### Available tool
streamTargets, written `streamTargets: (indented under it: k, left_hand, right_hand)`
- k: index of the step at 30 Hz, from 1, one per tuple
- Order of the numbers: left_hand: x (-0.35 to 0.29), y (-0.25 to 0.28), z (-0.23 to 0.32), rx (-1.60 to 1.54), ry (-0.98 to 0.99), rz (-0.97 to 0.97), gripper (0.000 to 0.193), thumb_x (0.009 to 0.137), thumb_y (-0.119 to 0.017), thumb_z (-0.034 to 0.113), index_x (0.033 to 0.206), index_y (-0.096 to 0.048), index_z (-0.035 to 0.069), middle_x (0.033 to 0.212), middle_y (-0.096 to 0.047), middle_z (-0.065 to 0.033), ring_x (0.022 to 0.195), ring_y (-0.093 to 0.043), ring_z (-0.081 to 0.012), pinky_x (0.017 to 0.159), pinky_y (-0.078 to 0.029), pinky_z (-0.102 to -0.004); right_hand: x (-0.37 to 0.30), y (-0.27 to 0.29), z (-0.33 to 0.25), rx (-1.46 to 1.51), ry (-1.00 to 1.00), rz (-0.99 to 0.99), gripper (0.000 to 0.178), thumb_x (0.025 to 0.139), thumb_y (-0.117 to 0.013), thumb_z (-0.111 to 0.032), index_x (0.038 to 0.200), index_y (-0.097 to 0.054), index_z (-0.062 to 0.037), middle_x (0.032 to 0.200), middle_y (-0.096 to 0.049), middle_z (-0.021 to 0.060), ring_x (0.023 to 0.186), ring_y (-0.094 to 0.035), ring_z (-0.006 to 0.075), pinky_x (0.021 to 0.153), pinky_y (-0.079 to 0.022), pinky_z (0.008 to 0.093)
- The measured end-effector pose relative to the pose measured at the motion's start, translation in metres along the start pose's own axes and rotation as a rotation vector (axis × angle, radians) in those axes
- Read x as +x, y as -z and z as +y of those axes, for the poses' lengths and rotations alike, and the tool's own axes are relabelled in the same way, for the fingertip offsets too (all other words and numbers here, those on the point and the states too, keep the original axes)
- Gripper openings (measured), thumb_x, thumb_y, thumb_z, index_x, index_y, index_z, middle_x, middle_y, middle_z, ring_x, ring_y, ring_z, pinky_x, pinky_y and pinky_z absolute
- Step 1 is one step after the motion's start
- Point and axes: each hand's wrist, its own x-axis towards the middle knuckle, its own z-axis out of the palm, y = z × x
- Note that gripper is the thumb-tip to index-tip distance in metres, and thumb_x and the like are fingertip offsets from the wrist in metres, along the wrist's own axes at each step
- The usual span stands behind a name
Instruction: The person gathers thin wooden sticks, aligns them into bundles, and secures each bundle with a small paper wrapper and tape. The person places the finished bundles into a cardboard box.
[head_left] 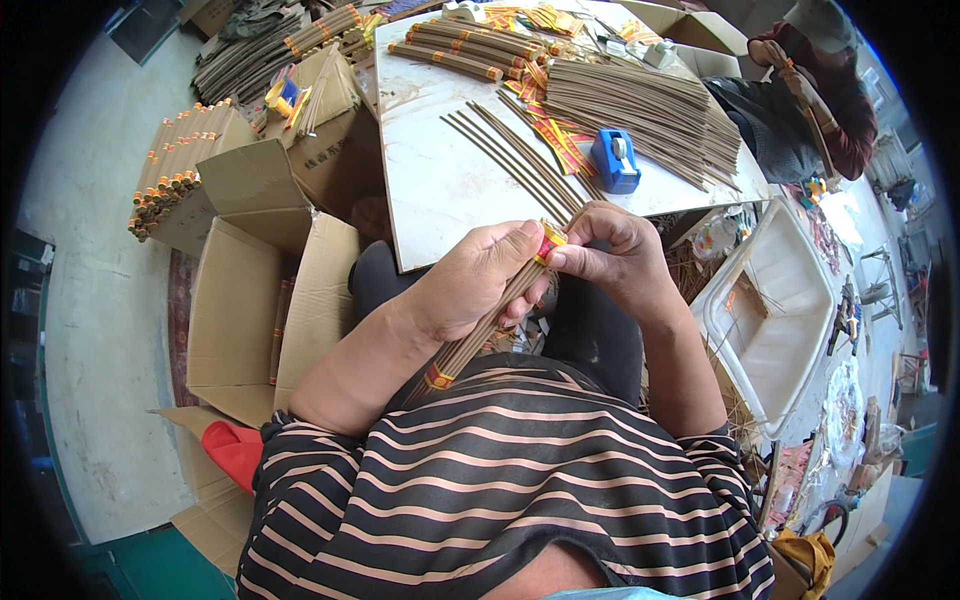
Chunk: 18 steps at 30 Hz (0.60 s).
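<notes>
A bundle of brown incense sticks point(467, 345) slants up from my lap, with a red and yellow paper band near each end. My left hand point(478, 275) is wrapped round the bundle just below its upper end, the thumb on the band point(549, 240). At that same band, my right hand point(615, 250) pinches the paper between thumb and fingers. Just beyond my hands, several loose sticks point(515, 160) lie on the white table, with a blue tape dispenser point(615, 162) to their right.
A heap of loose sticks point(640, 115) and banded bundles point(460, 50) cover the table's far side. An open cardboard box point(235, 310) stands at my left, near stacked bundles point(180, 160). A white plastic tub point(780, 310) is at my right. Another person point(815, 90) sits at the far right.
</notes>
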Motion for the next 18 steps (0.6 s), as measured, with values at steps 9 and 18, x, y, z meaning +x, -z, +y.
streamTargets:
  k: [9,18]
  left_hand:
    - [0.0003,-0.0004,0.0016,0.025,-0.017,0.008,0.041,0.097,-0.035,0.04,0.105,-0.05,0.003,0.066,-0.052,-0.0024,0.045,-0.046,-0.0054,0.042,-0.039,-0.0147]
    - [-0.0009,-0.0019,0.0025,0.093,-0.037,0.01,0.044,0.097,-0.035,0.04,0.112,-0.048,0.001,0.067,-0.052,-0.0027,0.046,-0.045,-0.0048,0.041,-0.038,-0.0152]
  right_hand:
    - [-0.0019,-0.0023,-0.0066,0.136,-0.206,0.015,0.027,0.071,-0.077,-0.022,0.07,-0.06,-0.0014,0.064,-0.054,0.0009,0.061,-0.048,0.0071,0.053,-0.04,0.0224]
    - [0.0012,-0.0017,0.0033,0.087,-0.142,-0.01,0.028,0.069,-0.078,-0.021,0.067,-0.058,-0.0018,0.063,-0.051,-0.0014,0.059,-0.045,0.0064,0.051,-0.039,0.0221]
